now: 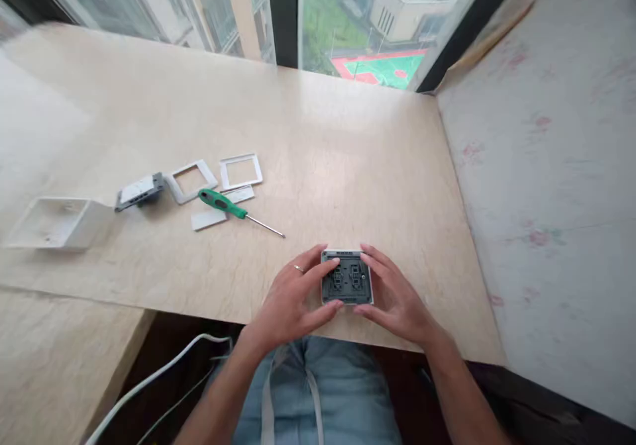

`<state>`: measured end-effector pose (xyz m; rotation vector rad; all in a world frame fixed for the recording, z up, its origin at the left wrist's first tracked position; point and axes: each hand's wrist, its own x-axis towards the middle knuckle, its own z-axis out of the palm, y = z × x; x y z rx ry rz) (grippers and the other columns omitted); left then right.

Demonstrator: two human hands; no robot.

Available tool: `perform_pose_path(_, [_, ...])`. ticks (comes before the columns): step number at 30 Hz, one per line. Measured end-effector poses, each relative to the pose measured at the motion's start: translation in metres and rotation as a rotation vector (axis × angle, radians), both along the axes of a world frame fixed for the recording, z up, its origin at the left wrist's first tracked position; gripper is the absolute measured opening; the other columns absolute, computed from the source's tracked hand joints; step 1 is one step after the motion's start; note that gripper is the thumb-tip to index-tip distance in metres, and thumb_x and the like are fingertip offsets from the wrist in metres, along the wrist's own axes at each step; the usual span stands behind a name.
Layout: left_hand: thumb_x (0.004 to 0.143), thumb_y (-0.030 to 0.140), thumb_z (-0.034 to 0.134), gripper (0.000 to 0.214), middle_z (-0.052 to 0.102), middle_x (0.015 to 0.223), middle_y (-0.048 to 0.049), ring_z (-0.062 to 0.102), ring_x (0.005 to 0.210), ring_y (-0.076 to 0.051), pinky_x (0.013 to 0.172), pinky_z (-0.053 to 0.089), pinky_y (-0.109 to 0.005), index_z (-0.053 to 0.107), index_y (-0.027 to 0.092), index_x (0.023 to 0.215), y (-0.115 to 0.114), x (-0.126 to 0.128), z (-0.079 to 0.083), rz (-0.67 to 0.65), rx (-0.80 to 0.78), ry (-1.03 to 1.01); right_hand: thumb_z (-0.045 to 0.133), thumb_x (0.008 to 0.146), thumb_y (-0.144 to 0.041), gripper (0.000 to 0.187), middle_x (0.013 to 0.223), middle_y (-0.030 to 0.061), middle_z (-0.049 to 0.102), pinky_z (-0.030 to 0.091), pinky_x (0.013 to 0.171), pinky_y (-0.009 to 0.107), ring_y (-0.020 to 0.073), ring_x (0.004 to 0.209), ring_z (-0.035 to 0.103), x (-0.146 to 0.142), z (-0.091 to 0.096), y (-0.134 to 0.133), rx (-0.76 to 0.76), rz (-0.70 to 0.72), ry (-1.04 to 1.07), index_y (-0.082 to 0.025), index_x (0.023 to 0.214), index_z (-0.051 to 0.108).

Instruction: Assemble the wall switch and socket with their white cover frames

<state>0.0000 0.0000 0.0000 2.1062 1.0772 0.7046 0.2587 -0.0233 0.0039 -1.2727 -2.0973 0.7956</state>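
Near the front edge of the counter sits a square wall switch, its dark grey inner face up inside a white box rim. My left hand grips its left side, the thumb at the near edge and a fingertip on the dark face. On the right side, my right hand holds it too, fingers over the far right corner and thumb at the near edge. A small screw shows at the right of the face. Left of the hands lies a green-handled screwdriver, its tip pointing toward my left hand.
Two white frames, a left one and a right one, lie behind the screwdriver beside white rocker plates. Farther left are a grey-and-white switch module and a white back box. A papered wall bounds the right; windows stand behind.
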Motion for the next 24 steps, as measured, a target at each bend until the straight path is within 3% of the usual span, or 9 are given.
perform_pose_path(8, [0.09,0.04,0.069,0.059,0.045,0.157,-0.0117,0.048,0.142,-0.03,0.114,0.046,-0.049,0.05,0.029,0.144,0.0013,0.0016,0.0027,0.013,0.001,-0.017,0.074,0.089,-0.036,0.077,0.163,0.0113,0.035,0.039,0.12,0.052,0.0286,0.152,0.034,0.0001,0.0004,-0.0016,0.026,0.0,0.003,-0.032,0.155,0.035])
perform_pose_path(14, [0.09,0.042,0.068,0.067,0.044,0.157,-0.0124,0.045,0.144,-0.03,0.115,0.044,-0.049,0.042,0.029,0.15,0.0014,0.0018,0.0055,0.001,-0.016,-0.023,0.074,0.089,-0.035,0.069,0.162,0.0131,0.036,0.043,0.118,0.053,0.0301,0.15,0.037,0.0002,-0.0003,-0.0015,0.036,-0.005,0.011,-0.031,0.15,0.043])
perform_pose_path(24, [0.087,0.046,0.071,0.086,0.044,0.158,-0.0136,0.045,0.144,-0.033,0.116,0.042,-0.053,0.025,0.029,0.159,0.0014,0.0012,0.0044,0.009,-0.036,-0.03,0.074,0.089,-0.039,0.078,0.162,0.0125,0.037,0.039,0.12,0.054,0.0303,0.15,0.036,0.0001,-0.0005,-0.0013,0.029,-0.005,0.015,-0.032,0.155,0.034])
